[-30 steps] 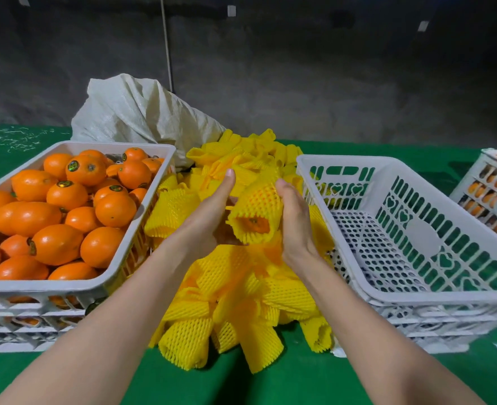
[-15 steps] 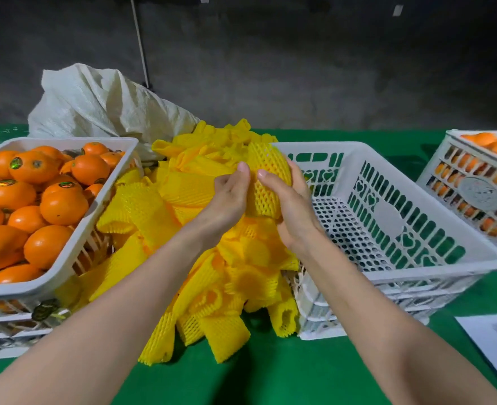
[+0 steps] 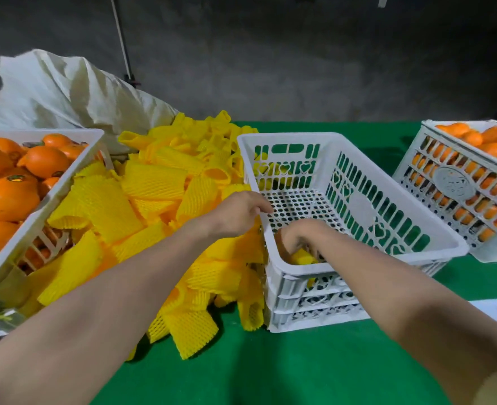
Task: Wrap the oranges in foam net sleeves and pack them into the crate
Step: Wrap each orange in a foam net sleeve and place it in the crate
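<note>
- Right hand is down inside the white crate, at its near-left corner, fingers curled round a wrapped orange. Only a patch of yellow sleeve shows under the hand.
- Left hand is at the crate's left rim with fingers bent. Cannot tell whether it grips the rim or only hovers over it.
- Step in hand, as judged: setting the first wrapped fruit on the crate floor. No other fruit is visible in the crate.
- To do it well: lower the orange until it sits on the perforated floor, tight into the corner, then let go. Keep the sleeve ends from riding off (foam net looks springy and may slip if dragged against the wall). A tight start in the corner would keep later rows neat.
- Loose oranges wait in the left crate, well apart from the packing crate.
- Pile of foam net sleeves lies between the two crates, touching both, so each reach for fruit crosses it.
- Obstruction, as judged: sleeves pressed against the packing crate's left wall could be knocked off the green table cover.
- Far right: a second full crate. Far left: a white sack.
</note>
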Action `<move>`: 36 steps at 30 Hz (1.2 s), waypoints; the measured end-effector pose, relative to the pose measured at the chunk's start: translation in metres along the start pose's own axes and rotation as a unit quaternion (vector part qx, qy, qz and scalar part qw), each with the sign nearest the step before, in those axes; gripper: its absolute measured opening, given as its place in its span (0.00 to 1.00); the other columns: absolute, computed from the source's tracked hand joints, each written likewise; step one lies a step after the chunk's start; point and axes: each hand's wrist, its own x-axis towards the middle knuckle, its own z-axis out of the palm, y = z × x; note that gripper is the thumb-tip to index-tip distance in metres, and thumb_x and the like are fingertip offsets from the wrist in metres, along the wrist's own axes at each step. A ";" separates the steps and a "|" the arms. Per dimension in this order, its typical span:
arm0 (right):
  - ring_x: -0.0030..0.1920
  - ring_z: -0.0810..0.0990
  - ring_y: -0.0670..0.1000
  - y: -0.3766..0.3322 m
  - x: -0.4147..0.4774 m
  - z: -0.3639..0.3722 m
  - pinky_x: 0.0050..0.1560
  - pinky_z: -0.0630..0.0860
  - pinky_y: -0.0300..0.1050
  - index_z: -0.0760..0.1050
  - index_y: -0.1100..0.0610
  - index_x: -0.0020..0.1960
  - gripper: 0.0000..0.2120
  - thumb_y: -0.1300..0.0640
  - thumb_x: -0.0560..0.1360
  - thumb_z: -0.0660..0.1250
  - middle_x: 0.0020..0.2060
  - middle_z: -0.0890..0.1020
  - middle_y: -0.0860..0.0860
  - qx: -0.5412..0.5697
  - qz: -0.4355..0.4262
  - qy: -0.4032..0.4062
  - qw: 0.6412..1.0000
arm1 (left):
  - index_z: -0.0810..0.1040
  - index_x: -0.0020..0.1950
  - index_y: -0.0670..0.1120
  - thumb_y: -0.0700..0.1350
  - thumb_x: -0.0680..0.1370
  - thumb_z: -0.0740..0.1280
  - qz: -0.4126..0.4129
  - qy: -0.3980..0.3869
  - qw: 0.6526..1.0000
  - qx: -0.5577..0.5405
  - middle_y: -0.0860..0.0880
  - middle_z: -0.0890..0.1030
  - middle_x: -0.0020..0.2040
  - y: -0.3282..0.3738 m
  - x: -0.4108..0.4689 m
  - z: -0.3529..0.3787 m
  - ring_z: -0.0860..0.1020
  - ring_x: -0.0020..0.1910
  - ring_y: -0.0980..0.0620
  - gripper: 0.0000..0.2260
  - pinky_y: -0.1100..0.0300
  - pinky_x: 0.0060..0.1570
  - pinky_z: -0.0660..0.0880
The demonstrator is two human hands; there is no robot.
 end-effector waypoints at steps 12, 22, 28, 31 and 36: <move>0.42 0.72 0.53 -0.006 0.004 0.004 0.35 0.70 0.41 0.71 0.60 0.60 0.11 0.59 0.79 0.59 0.49 0.73 0.54 -0.032 -0.028 -0.023 0.999 | 0.70 0.71 0.43 0.43 0.72 0.75 -0.104 0.078 0.989 0.074 0.43 0.68 0.72 -0.052 -0.017 -0.004 0.66 0.71 0.46 0.29 0.61 0.63 0.63; 0.48 0.78 0.56 -0.015 -0.001 -0.008 0.44 0.75 0.48 0.72 0.60 0.61 0.13 0.63 0.78 0.57 0.51 0.80 0.57 0.196 -0.048 0.540 0.817 | 0.82 0.51 0.41 0.37 0.74 0.69 -0.102 0.290 0.951 0.022 0.42 0.80 0.57 -0.057 -0.024 -0.002 0.78 0.51 0.43 0.07 0.58 0.51 0.68; 0.57 0.72 0.47 -0.066 -0.030 -0.032 0.55 0.69 0.42 0.70 0.57 0.65 0.21 0.46 0.78 0.61 0.59 0.74 0.48 0.453 -0.228 0.478 0.717 | 0.77 0.44 0.38 0.26 0.67 0.65 0.055 0.391 0.919 -0.006 0.42 0.79 0.49 -0.050 -0.072 -0.032 0.76 0.48 0.49 0.10 0.72 0.41 0.66; 0.56 0.72 0.47 -0.097 -0.035 -0.035 0.55 0.72 0.45 0.72 0.55 0.60 0.19 0.48 0.74 0.69 0.55 0.73 0.47 0.512 -0.219 0.425 0.714 | 0.74 0.41 0.37 0.28 0.62 0.60 0.088 0.414 0.906 -0.005 0.43 0.75 0.46 -0.054 -0.099 -0.048 0.71 0.47 0.52 0.11 0.72 0.42 0.66; 0.44 0.75 0.45 -0.154 -0.045 -0.038 0.40 0.70 0.32 0.77 0.62 0.50 0.12 0.53 0.73 0.70 0.43 0.78 0.50 0.524 -0.264 0.426 0.689 | 0.71 0.40 0.37 0.27 0.56 0.56 0.074 0.397 0.915 0.021 0.39 0.72 0.43 -0.075 -0.134 -0.079 0.65 0.41 0.48 0.15 0.56 0.36 0.63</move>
